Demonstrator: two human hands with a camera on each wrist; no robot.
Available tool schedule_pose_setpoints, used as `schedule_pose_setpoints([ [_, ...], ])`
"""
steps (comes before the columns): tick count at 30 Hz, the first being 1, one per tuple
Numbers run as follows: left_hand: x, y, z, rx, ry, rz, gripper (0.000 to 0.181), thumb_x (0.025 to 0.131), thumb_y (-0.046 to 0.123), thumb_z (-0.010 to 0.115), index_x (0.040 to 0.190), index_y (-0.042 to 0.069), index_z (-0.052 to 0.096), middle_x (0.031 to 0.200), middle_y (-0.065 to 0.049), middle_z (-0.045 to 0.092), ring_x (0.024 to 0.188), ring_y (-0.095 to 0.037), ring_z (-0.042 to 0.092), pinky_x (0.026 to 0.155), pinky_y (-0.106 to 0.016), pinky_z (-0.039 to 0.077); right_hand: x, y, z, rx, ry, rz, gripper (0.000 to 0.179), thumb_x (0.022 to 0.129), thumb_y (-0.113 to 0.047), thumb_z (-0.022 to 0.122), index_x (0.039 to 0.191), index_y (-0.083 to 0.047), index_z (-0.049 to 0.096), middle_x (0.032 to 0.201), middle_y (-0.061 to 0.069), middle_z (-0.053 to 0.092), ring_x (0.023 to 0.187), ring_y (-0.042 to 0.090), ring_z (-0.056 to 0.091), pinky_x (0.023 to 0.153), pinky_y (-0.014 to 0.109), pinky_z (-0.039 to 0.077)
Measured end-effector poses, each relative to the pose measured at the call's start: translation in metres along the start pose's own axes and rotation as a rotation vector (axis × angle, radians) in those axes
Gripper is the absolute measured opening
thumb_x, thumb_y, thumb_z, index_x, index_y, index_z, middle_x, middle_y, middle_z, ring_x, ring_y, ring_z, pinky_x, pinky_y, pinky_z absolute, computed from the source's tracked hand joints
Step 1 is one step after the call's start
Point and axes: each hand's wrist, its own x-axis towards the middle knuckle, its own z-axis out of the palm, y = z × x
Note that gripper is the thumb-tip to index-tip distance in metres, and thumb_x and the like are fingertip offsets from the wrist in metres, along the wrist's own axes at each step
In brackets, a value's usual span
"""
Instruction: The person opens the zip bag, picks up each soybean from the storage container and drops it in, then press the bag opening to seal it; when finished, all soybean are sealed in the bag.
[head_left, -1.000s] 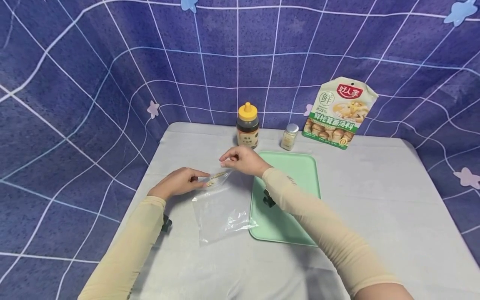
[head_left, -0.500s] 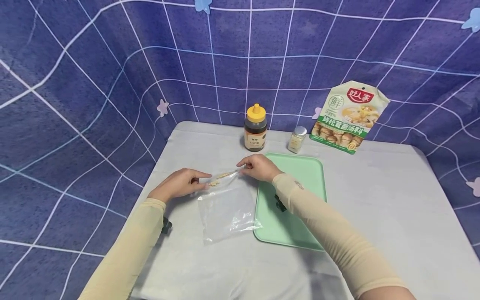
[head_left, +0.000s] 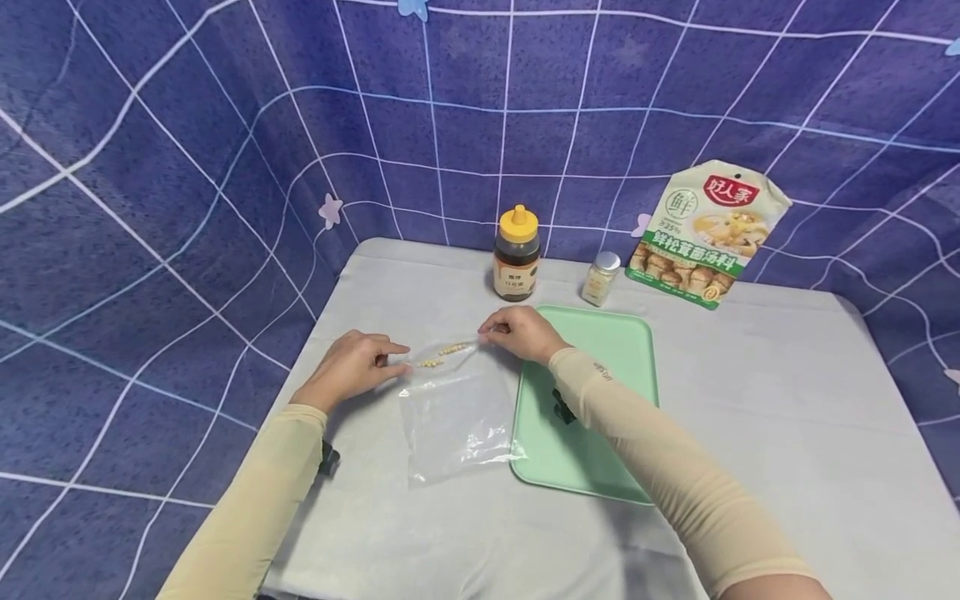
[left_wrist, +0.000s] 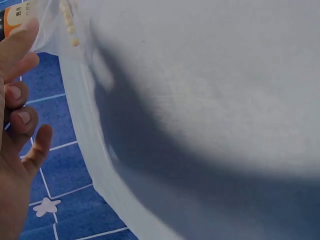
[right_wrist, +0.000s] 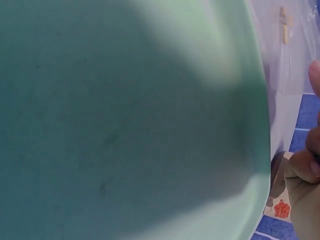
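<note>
A clear plastic bag (head_left: 453, 417) lies flat on the white cloth, its lower right corner overlapping the green tray (head_left: 600, 329). Small round yellowish pieces (head_left: 453, 348) sit in short rows near the bag's far end; the left wrist view also shows these pieces (left_wrist: 68, 22) in a line. My left hand (head_left: 348, 367) holds the bag's far left corner between thumb and forefinger, though the contact is partly hidden. At the far right corner, my right hand (head_left: 525, 333) pinches the bag's edge, its forearm crossing above the tray.
Beyond the hands stands a dark bottle (head_left: 516, 267) with a yellow cap. To its right are a small silver-lidded jar (head_left: 601, 279) and a printed food pouch (head_left: 705, 237) leaning on the blue grid curtain (head_left: 465, 133). The curtain also runs along the left.
My right hand has come down and right to the bag's far corner and now pinches it, drawing the edge out straighter. The left hand stays at its corner. The head view has shifted slightly.
</note>
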Motion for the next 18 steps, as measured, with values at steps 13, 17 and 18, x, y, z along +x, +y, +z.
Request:
schedule_pose_setpoints([
  [13,-0.001,-0.001,0.001,-0.001,0.119,0.07,0.01,0.088,0.024,0.08,0.095,0.018,0.083,0.068,0.016,0.056,0.053,-0.007,0.043,0.06,-0.035,0.041,-0.005,0.003,-0.01,-0.001,0.066,-0.061,0.009,0.094,-0.018,0.077,0.1,-0.015,0.081,0.065,-0.006,0.055,0.06,0.011,0.046,0.06,0.03,0.04],
  [17,-0.002,0.001,-0.005,-0.045,0.167,0.084,0.005,0.089,0.021,0.08,0.092,0.018,0.083,0.065,0.017,0.052,0.052,-0.005,0.041,0.052,-0.03,0.036,-0.008,-0.001,-0.017,-0.009,0.077,-0.068,0.009,0.094,-0.02,0.077,0.101,-0.016,0.081,0.064,-0.005,0.054,0.059,0.01,0.045,0.059,0.03,0.039],
  [18,-0.001,0.002,-0.008,-0.053,0.176,0.09,0.005,0.089,0.021,0.08,0.092,0.018,0.083,0.064,0.018,0.052,0.052,-0.004,0.041,0.051,-0.029,0.035,-0.01,-0.004,-0.02,-0.011,0.079,-0.073,0.009,0.094,-0.021,0.077,0.101,-0.016,0.081,0.064,-0.005,0.054,0.059,0.011,0.045,0.059,0.03,0.039],
])
